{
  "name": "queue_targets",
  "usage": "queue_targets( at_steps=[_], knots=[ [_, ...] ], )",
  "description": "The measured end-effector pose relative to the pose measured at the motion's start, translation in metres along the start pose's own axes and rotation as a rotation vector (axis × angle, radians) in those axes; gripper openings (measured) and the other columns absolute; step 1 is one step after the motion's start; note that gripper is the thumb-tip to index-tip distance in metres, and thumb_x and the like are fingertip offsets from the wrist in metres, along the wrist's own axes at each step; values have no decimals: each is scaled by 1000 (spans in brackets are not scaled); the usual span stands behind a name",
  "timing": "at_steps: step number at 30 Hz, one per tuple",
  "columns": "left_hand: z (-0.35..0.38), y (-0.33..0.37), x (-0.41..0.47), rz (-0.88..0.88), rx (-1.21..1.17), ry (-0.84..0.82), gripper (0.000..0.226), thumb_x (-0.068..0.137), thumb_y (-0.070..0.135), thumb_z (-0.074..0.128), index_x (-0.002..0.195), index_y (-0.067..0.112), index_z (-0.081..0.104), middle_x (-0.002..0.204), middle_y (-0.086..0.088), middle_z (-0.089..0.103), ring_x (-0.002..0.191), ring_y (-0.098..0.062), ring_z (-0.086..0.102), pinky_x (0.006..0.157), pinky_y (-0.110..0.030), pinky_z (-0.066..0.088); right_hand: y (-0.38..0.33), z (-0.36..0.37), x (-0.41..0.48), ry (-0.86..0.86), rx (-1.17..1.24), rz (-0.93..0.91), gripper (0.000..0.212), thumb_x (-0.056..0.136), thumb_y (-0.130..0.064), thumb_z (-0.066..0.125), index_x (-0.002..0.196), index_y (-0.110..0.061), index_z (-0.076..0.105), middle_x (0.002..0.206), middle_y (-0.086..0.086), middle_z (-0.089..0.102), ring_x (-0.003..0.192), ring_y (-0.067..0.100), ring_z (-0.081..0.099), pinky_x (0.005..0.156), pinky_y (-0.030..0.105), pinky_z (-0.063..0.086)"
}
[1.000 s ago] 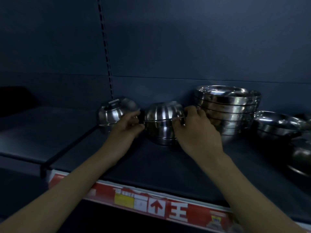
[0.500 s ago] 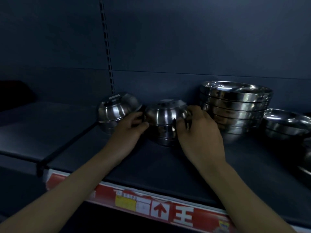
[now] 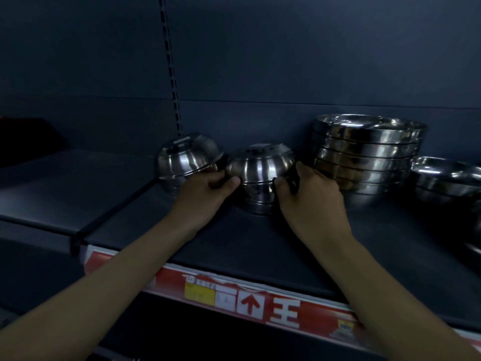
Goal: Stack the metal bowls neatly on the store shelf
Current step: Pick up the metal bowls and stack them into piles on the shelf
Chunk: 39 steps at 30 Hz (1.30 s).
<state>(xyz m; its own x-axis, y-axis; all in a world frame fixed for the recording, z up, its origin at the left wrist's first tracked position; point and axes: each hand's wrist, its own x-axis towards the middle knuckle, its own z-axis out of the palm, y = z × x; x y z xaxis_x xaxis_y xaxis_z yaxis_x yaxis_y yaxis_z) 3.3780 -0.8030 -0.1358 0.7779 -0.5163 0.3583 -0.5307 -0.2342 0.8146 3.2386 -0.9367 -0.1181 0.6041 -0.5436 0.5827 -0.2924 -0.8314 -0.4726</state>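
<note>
Dark shelf [image 3: 260, 246]; left hand [image 3: 203, 196], right hand [image 3: 309, 204] clamped on middle bowl stack [image 3: 260, 173]

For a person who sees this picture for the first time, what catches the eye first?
The left hand and right hand grip a small stack of shiny steel bowls, capped by an upside-down bowl, in the middle. Right of it stands a taller stack of wide steel bowls. A red label strip runs along the front edge of the dark shelf.
</note>
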Motion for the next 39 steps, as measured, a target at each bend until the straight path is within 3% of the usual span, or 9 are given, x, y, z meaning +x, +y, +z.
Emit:
queue_targets(
  at_steps=[10,13,16,18,22,27,30,34,39],
  knots=[
    [-4,6,-8,66,-173,67,22,89,19,72,108,29,71,98,21,71,89,15,64,80,-3,44,1,8,-1,62,100,-120,26,95,-33,60,110,-11,61,81,0,63,69,13,59,57,16,38],
    [-5,8,-9,109,-261,94,32,87,14,73,118,22,71,107,10,75,101,1,68,86,-10,48,0,7,-1,99,181,-132,30,93,-32,62,118,-14,60,95,-2,67,84,14,64,71,21,47],
    [-7,10,-10,178,-324,137,42,86,6,73,113,38,68,108,11,75,105,-6,69,92,-21,52,-4,8,-2,143,259,-108,45,92,-31,65,132,-13,55,121,4,61,107,11,57,87,11,37],
    [-6,12,-11,206,-371,171,50,85,1,73,119,36,65,112,8,74,106,-10,69,94,-28,54,-8,8,-4,183,324,-116,53,92,-28,67,138,-9,50,125,2,50,103,-7,44,89,0,32],
    [-3,15,-11,214,-437,255,63,80,-3,76,136,14,54,125,1,68,112,-12,67,98,-30,54,-13,5,-7,218,543,-118,54,93,-24,67,141,-16,44,121,-6,38,105,-23,41,83,4,46],
    [-2,15,-11,274,-358,298,76,73,-3,80,140,18,49,134,1,59,115,-11,63,100,-36,53,-14,-3,-4,247,643,-1,63,92,-39,63,146,-20,39,121,-11,36,113,-1,46,85,-4,36],
    [-2,18,-12,321,-312,275,81,76,-4,78,146,21,44,138,1,51,116,-10,62,99,-32,53,-14,-6,-5,201,644,42,70,91,-43,63,151,-23,34,124,-9,36,112,-4,44,87,-9,27],
    [-3,23,-17,390,-303,215,79,79,-2,78,147,16,43,140,-4,48,118,-11,62,100,-29,53,-4,-19,-12,176,699,42,76,89,-37,69,153,-26,31,131,-6,40,124,11,49,84,-4,39],
    [-1,45,-28,445,-367,43,82,72,24,85,145,18,47,136,-6,55,120,-13,63,101,-31,52,25,-49,-27,152,730,37,90,80,-26,80,154,-31,29,142,1,41,123,11,55,83,4,47]
  ],
)
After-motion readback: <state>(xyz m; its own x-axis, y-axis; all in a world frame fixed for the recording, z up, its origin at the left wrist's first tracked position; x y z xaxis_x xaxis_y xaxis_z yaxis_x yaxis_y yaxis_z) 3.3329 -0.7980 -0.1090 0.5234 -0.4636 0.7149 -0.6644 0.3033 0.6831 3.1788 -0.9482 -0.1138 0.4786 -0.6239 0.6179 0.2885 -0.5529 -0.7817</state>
